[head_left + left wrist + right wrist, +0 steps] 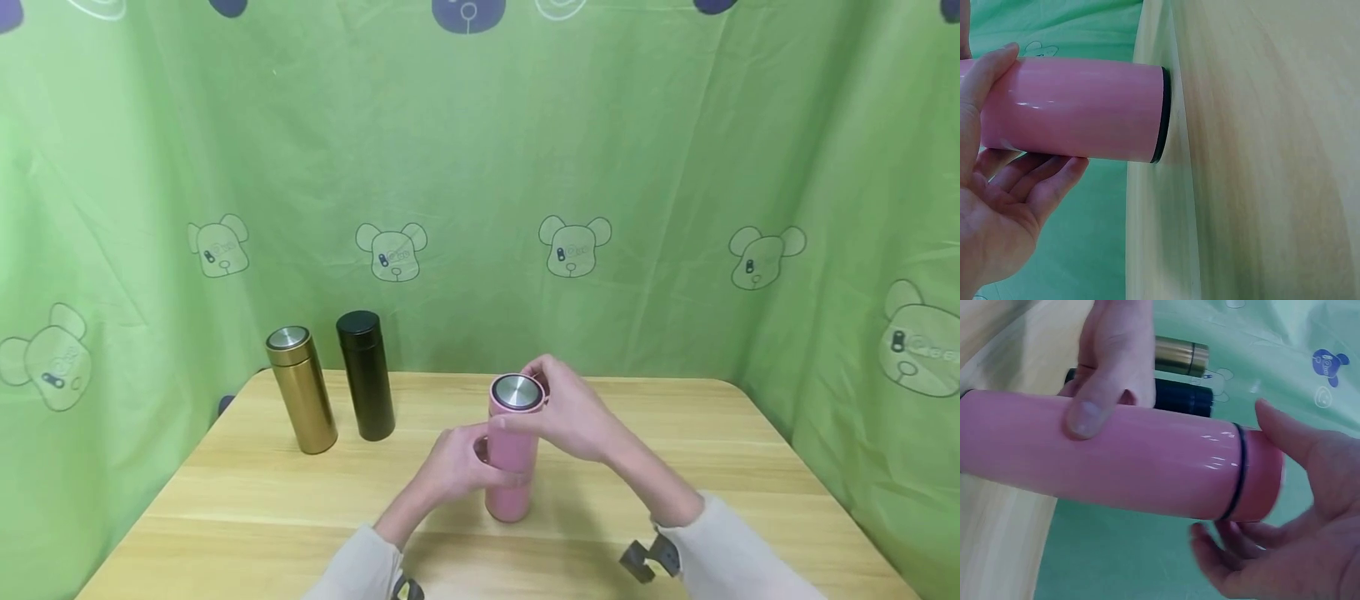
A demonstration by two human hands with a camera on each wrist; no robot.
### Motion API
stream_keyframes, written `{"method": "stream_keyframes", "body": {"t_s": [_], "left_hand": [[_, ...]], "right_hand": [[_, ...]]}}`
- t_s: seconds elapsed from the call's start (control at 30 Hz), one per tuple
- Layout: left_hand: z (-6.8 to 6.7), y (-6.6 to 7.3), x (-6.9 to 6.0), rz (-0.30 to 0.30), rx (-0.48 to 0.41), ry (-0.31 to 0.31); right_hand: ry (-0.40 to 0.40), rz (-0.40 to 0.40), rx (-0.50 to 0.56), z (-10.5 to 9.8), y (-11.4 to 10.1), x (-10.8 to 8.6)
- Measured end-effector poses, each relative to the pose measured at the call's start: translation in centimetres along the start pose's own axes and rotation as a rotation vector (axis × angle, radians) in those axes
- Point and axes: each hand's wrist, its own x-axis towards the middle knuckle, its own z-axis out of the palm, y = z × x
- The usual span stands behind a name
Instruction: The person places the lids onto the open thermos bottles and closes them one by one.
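A pink thermos bottle [513, 450] with a silver disc on its lid stands roughly upright near the middle of the table. My left hand [456, 463] grips its body from the left, thumb across the front, as the left wrist view of the pink bottle [1085, 109] also shows. Around the lid [1262, 476] curl the thumb and fingers of my right hand [573, 412]. A dark ring separates lid and body, and the lid is on the bottle. Whether the black-rimmed base touches the wood, I cannot tell.
On the left of the wooden table [247, 517] stand a gold thermos [303, 400] and, right beside it, a black thermos [367, 383]. A green curtain [480, 150] with bear-head prints hangs behind the table and along both sides.
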Motion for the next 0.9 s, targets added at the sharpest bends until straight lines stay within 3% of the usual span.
{"method": "stream_keyframes", "body": {"t_s": [0.4,0.9], "left_hand": [[0.0,0.0,0.0,-0.016,0.018,-0.003],[0.2,0.0,0.0,-0.017,0.012,0.010]], "right_hand": [[-0.249,-0.055,0.219,-2.3,0.1,0.4],[-0.164,-0.008,0.140,-1.9,0.1,0.9]]}}
